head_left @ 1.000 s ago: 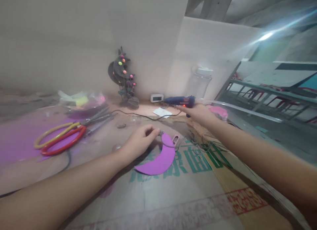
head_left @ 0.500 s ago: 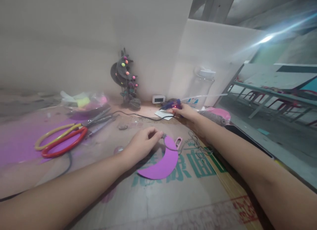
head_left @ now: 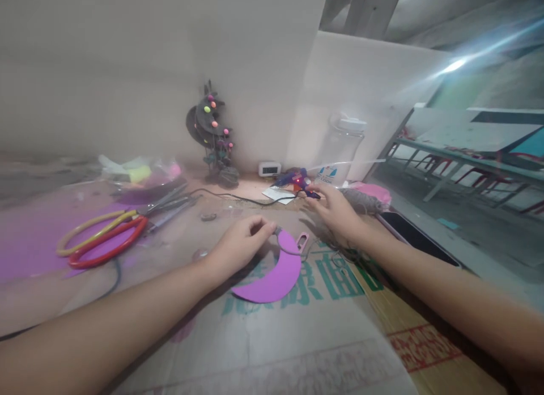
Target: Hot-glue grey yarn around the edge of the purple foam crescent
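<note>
A purple crescent moon cutout (head_left: pixel 284 279) lies on the cardboard in front of me. Its upper tip, wound with grey yarn, is pinched between the thumb and fingers of my left hand (head_left: pixel 244 242). Grey yarn crosses the crescent and trails to the right, beside a small pink slotted piece (head_left: pixel 302 241). My right hand (head_left: pixel 340 211) hovers with fingers apart, just on the near side of a blue glue gun (head_left: pixel 293 178) with a lit red light. The glue gun rests by a white paper (head_left: pixel 278 195).
Red-and-yellow-handled scissors (head_left: pixel 138 230) lie at left, near a plastic bag (head_left: pixel 140 174). Along the wall stand a decorated grey moon (head_left: pixel 208 120), a small digital clock (head_left: pixel 269 169) and a clear bottle (head_left: pixel 340 148). Grey yarn (head_left: pixel 361 201) and a phone (head_left: pixel 419 236) sit at right.
My right hand has come off the glue gun and drawn back toward me, its fingers spreading. My left hand keeps its pinch on the crescent's tip. The view has shifted slightly.
</note>
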A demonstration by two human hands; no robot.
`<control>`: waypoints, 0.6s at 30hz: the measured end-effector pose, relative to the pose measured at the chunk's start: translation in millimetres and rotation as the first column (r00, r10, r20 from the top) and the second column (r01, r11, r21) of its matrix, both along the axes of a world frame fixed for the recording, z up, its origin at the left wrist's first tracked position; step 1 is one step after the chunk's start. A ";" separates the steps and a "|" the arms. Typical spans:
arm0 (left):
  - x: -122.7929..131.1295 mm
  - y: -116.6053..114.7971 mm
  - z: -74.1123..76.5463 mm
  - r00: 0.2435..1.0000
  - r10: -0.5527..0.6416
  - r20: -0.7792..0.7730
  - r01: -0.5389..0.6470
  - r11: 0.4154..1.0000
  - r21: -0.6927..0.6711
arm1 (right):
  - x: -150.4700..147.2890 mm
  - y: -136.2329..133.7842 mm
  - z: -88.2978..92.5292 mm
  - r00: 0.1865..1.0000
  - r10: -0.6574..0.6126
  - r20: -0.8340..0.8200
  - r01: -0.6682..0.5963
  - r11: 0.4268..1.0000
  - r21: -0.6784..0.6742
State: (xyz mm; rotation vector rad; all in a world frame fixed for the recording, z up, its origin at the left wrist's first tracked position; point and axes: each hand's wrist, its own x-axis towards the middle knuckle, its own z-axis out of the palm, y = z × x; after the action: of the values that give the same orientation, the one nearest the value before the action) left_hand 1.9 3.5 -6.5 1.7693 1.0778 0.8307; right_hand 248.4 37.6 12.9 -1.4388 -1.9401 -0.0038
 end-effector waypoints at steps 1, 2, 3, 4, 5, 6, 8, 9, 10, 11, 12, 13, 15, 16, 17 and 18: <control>-0.3 0.7 -0.7 1.000 -0.001 -0.001 0.001 1.000 0.021 | -6.0 -14.3 1.0 0.998 0.047 -0.031 -0.049 0.998 -0.039; -0.7 1.2 -1.2 1.000 0.000 -0.005 0.001 0.999 0.044 | -12.7 -28.6 1.8 0.993 0.074 -0.096 -0.086 0.988 -0.129; -1.0 1.6 -1.5 1.000 0.002 -0.010 -0.002 0.998 0.066 | -19.7 -42.3 2.1 0.975 0.104 -0.197 -0.151 0.958 -0.243; -1.3 1.8 -1.6 1.000 0.005 -0.015 -0.004 0.996 0.089 | -26.7 -54.6 2.0 0.936 0.110 -0.335 -0.225 0.917 -0.328; -1.6 1.9 -1.5 1.000 0.013 -0.020 -0.011 0.995 0.104 | -33.2 -65.1 1.7 0.891 0.108 -0.440 -0.306 0.860 -0.408; -1.8 2.0 -1.3 0.999 0.021 -0.025 -0.018 0.993 0.114 | -38.6 -73.4 1.4 0.862 0.096 -0.497 -0.360 0.808 -0.467; -2.2 2.2 -0.5 0.999 0.037 -0.036 -0.032 0.992 0.119 | -45.4 -82.9 1.4 0.854 0.061 -0.516 -0.393 0.726 -0.564; -2.3 2.3 -0.1 0.998 0.043 -0.044 -0.037 0.992 0.123 | -46.6 -84.5 1.8 0.867 0.061 -0.494 -0.388 0.706 -0.593; -2.3 2.4 0.4 0.998 0.051 -0.048 -0.044 0.991 0.130 | -46.4 -84.6 2.4 0.883 0.072 -0.464 -0.375 0.704 -0.603; -2.3 2.4 0.9 0.997 0.057 -0.051 -0.049 0.989 0.139 | -45.2 -83.7 3.1 0.900 0.095 -0.426 -0.358 0.718 -0.596; -2.2 2.4 1.6 0.997 0.059 -0.054 -0.051 0.988 0.148 | -43.4 -82.4 3.8 0.917 0.128 -0.378 -0.340 0.745 -0.573; -2.1 2.2 2.3 0.997 0.061 -0.053 -0.052 0.987 0.154 | -41.3 -81.1 4.2 0.934 0.165 -0.316 -0.319 0.783 -0.534; -1.9 1.4 3.9 0.997 0.054 -0.054 -0.045 0.987 0.154 | -37.5 -79.5 4.0 0.964 0.225 -0.143 -0.265 0.870 -0.415; -1.8 0.9 4.7 0.997 0.051 -0.055 -0.042 0.988 0.152 | -36.2 -79.4 3.4 0.970 0.241 -0.040 -0.240 0.910 -0.337; -1.7 0.5 5.2 0.997 0.048 -0.057 -0.039 0.988 0.150 | -35.2 -79.7 2.6 0.966 0.250 0.062 -0.227 0.941 -0.251; -1.6 0.1 5.5 0.997 0.047 -0.058 -0.038 0.988 0.150 | -34.5 -80.4 1.7 0.956 0.252 0.153 -0.227 0.960 -0.163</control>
State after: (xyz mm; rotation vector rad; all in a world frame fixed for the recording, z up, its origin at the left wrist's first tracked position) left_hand 0.3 3.6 -1.0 1.9127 1.1219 0.9080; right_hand 213.9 -42.8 14.6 -1.3194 -2.2892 0.1297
